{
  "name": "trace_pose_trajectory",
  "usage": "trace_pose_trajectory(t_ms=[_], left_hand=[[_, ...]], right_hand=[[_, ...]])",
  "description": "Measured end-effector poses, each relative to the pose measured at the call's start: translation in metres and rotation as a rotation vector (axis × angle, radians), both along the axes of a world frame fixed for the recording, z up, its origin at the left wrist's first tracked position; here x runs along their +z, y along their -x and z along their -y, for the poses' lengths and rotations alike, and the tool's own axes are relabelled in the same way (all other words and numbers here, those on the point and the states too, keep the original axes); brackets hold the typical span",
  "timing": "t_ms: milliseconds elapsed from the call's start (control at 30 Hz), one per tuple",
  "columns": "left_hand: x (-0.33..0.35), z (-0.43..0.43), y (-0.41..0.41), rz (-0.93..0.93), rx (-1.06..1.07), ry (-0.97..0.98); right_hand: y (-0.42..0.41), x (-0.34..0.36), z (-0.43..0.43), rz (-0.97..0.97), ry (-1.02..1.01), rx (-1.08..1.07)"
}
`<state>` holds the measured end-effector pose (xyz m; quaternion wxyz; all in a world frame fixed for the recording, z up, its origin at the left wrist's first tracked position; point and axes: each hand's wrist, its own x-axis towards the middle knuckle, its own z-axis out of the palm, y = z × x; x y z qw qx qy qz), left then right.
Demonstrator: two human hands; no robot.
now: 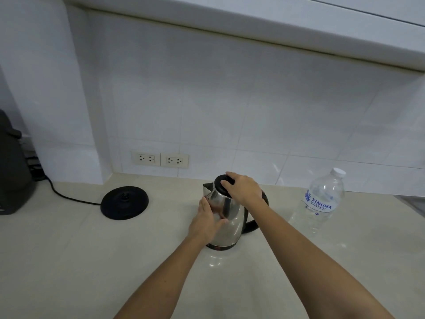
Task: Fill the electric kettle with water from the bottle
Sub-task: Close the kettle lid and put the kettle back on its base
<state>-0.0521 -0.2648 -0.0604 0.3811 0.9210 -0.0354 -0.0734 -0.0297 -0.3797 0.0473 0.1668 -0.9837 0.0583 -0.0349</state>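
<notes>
A stainless steel electric kettle [232,217] with a black handle stands upright on the pale counter, off its base. My left hand [208,221] presses flat against the kettle's left side. My right hand [242,188] grips the black lid [221,184] on top, which sits in place. A clear plastic water bottle [318,203] with a white cap and blue label stands to the right of the kettle, apart from both hands.
The kettle's round black base [124,202] lies to the left, its cord running to the left. A dark appliance [12,171] stands at the far left. Two wall sockets [159,159] sit in the tiled wall behind. The counter [69,261] stretches toward me.
</notes>
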Motion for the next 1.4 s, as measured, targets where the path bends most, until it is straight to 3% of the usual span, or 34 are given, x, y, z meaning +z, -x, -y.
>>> trace_pose_trajectory(t_ms=[533,867,1033,1167,1400], left_hand=[[-0.002,-0.003,0.004,0.030,-0.017,-0.037],[-0.004,-0.002,0.004,0.044,-0.011,-0.037],[-0.006,-0.002,0.002,0.079,0.012,-0.030],[-0.009,-0.008,0.002,0.082,0.058,0.144],[-0.009,-0.009,0.000,-0.022,0.059,0.319]], right_hand=[[-0.003,-0.009,-0.009,0.155,-0.033,-0.099],[-0.002,-0.018,0.003,0.122,0.163,0.103],[0.016,-0.033,0.057,0.242,-0.166,-0.007],[0.032,-0.063,0.088,0.201,-0.470,-0.053],[0.024,-0.085,0.099,0.093,-0.601,-0.092]])
